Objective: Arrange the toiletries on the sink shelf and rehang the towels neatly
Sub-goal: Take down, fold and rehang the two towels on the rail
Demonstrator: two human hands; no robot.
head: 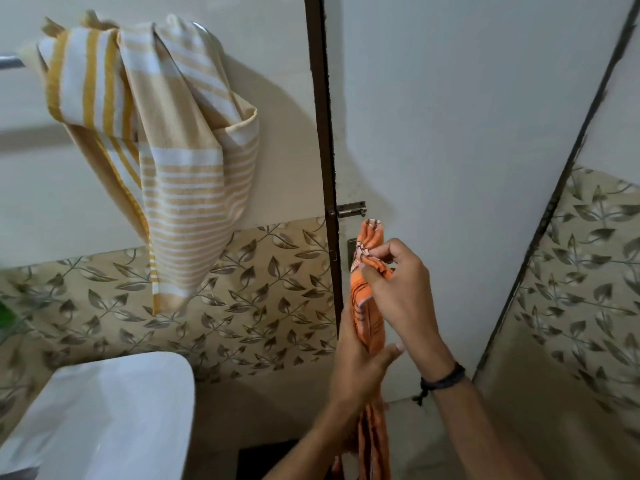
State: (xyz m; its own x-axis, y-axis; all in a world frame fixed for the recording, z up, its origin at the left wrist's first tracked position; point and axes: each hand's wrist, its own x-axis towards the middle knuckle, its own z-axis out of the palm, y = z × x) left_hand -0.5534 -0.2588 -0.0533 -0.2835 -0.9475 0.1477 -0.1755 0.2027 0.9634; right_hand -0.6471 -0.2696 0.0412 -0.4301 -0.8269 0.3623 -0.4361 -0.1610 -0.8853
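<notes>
White door point(467, 133) straight ahead of me, dark brown frame point(323, 133) down its left edge. Metal bolt point(351, 209) on door, just beside frame. Leaf-pattern tiles point(270, 289) along lower wall to my left, plain pale wall point(277, 98) above. White sink point(114, 410) bottom left. Blurred green thing point(5, 313) at far left edge.

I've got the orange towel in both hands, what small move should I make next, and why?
Probably slide your right hand along the edge it pinches, opening out the orange towel. It is bunched into a narrow rope, your left hand grips it lower down, and it would hang as crumpled as the striped towel on the rail.
</notes>
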